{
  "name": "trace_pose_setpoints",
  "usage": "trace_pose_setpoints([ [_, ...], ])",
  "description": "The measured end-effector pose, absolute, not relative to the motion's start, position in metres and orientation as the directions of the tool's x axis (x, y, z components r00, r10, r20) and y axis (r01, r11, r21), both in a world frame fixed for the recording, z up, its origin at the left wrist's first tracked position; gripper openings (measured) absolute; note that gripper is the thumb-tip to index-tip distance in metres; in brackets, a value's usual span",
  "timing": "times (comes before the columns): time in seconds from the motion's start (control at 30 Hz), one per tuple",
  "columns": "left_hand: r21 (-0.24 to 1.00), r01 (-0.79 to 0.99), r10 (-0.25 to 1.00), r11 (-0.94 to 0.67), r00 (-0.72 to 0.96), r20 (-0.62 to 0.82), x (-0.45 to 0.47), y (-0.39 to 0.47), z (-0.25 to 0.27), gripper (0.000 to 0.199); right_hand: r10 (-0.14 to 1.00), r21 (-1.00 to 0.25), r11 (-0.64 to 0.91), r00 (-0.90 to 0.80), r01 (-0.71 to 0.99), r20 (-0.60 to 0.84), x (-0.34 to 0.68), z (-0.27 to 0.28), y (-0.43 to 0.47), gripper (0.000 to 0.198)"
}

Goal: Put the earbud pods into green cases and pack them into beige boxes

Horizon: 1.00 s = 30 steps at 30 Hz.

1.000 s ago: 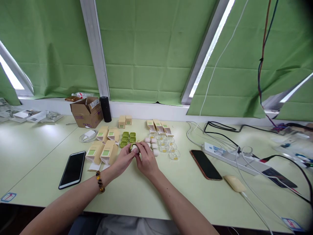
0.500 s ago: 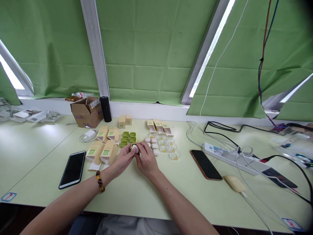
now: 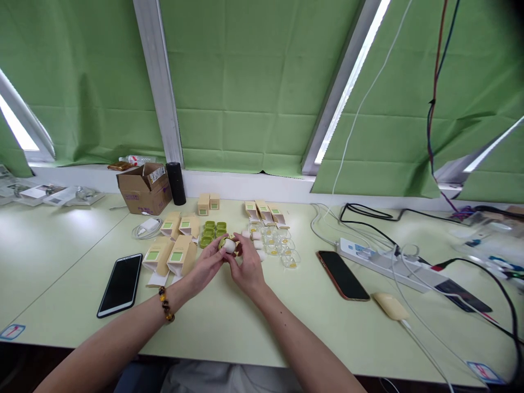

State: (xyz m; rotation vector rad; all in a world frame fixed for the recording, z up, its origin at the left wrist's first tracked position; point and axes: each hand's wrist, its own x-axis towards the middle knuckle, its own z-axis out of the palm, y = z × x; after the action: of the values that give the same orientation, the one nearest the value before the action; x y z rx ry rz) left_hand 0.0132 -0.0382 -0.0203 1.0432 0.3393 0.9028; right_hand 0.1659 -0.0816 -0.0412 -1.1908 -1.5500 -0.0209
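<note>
Over the middle of the table, my left hand [image 3: 209,263] grips a small white rounded piece [image 3: 229,246] with an olive-gold edge. My right hand [image 3: 249,264] closes on it from the other side, its fingertips at the edge. Exactly what kind of piece it is, I cannot make out. Just behind my left hand stand several small green square cups [image 3: 208,233]. Past my right fingers lie several pale, pinkish-white rounded pieces [image 3: 257,245], partly hidden by that hand. Clear plastic shells [image 3: 290,258] with yellow spots sit to their right.
Cream paper boxes [image 3: 182,256] with green labels stand left of my hands; others [image 3: 262,212] lie at the back. One phone [image 3: 120,285] lies left, another phone [image 3: 343,275] right. Beyond are a power strip [image 3: 380,265], cables, a cardboard box [image 3: 145,191] and a black cylinder [image 3: 176,183].
The white piece has turned in my hands and shows more of its side. My right fingers have shifted slightly right and opened a little around it.
</note>
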Motion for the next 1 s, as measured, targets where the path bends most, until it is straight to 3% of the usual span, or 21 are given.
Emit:
trace_pose_setpoints([
  [0.17, 0.868, -0.493, 0.86, 0.057, 0.466, 0.209, 0.01, -0.032, -0.022, 0.043, 0.746, -0.803, 0.42, 0.343, 0.423, 0.571, 0.166, -0.036, -0.08, 0.056],
  [0.3, 0.9, -0.399, 0.871, -0.176, 0.363, 0.331, 0.01, -0.029, -0.02, 0.039, 0.812, -0.892, 0.43, 0.37, 0.142, 0.451, 0.165, -0.029, -0.079, 0.057],
  [0.43, 0.888, -0.272, 0.827, -0.371, 0.339, 0.449, 0.012, -0.03, -0.022, 0.033, 0.847, -0.894, 0.442, 0.365, -0.075, 0.388, 0.166, -0.025, -0.078, 0.054],
  [0.6, 0.838, -0.176, 0.763, -0.517, 0.347, 0.545, 0.013, -0.029, -0.029, 0.024, 0.862, -0.88, 0.436, 0.368, -0.189, 0.348, 0.169, -0.023, -0.076, 0.055],
  [0.83, 0.755, -0.008, 0.712, -0.656, 0.328, 0.621, 0.01, -0.032, -0.026, 0.031, 0.933, -0.859, 0.334, 0.266, -0.388, 0.242, 0.17, -0.024, -0.075, 0.053],
  [1.0, 0.71, 0.019, 0.658, -0.704, 0.394, 0.642, 0.009, -0.035, -0.024, 0.041, 0.978, -0.818, 0.197, 0.166, -0.541, 0.126, 0.17, -0.025, -0.073, 0.056],
])
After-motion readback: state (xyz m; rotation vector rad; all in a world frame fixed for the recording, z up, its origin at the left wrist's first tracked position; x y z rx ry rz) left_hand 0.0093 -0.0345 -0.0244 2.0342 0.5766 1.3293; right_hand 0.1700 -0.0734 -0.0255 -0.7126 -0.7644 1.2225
